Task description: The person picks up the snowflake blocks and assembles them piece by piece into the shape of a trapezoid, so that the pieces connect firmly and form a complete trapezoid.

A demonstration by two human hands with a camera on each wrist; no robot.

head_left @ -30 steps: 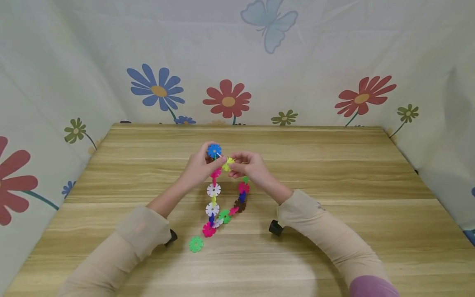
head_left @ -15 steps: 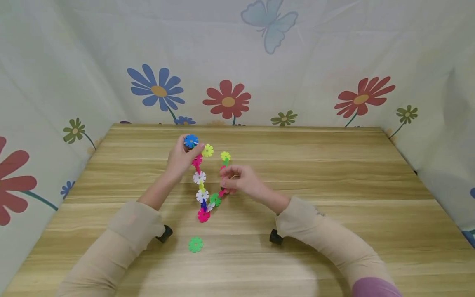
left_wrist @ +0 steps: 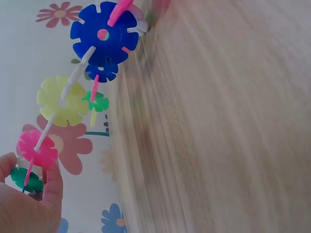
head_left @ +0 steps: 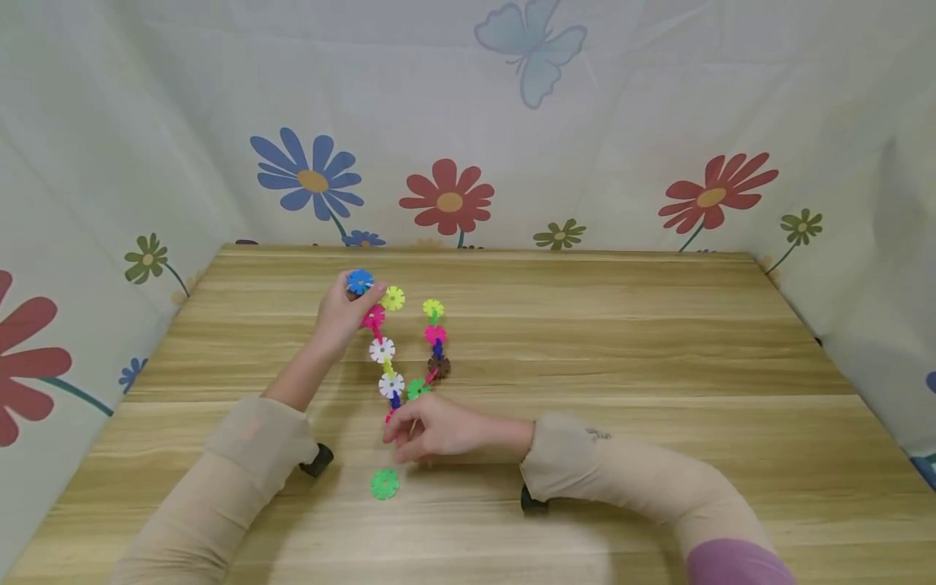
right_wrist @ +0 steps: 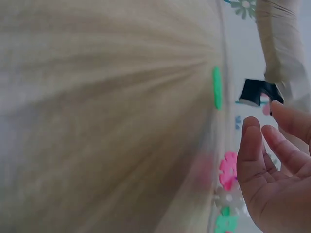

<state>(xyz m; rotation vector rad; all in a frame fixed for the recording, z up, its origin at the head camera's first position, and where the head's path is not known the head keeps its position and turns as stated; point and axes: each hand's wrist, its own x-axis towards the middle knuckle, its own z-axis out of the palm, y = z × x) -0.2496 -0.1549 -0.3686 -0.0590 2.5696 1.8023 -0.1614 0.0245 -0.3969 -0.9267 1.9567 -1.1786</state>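
My left hand (head_left: 340, 321) grips one end of a chain of slotted plastic snowflake discs, around a blue disc (head_left: 360, 282) and a yellow disc (head_left: 393, 298). From there the chain runs down through white discs (head_left: 382, 350), bends near the front, and goes back up to another yellow disc (head_left: 433, 308). In the left wrist view the fingers surround a green disc (left_wrist: 27, 180). My right hand (head_left: 439, 431), fingers loosely bent and nothing held, is over the chain's lower bend, partly hiding it. A loose green disc (head_left: 385, 484) lies just in front of that hand.
The wood-grain table (head_left: 658, 366) extends to both sides, with a flower-printed curtain (head_left: 600, 122) behind it. A black wrist mount (head_left: 317, 461) juts from under the left cuff, and a similar black mount (head_left: 535, 500) from the right one.
The left hand has moved left with the chain's end. The right hand has left the yellow disc, passed the chain's right side, and come down toward the loose green disc.
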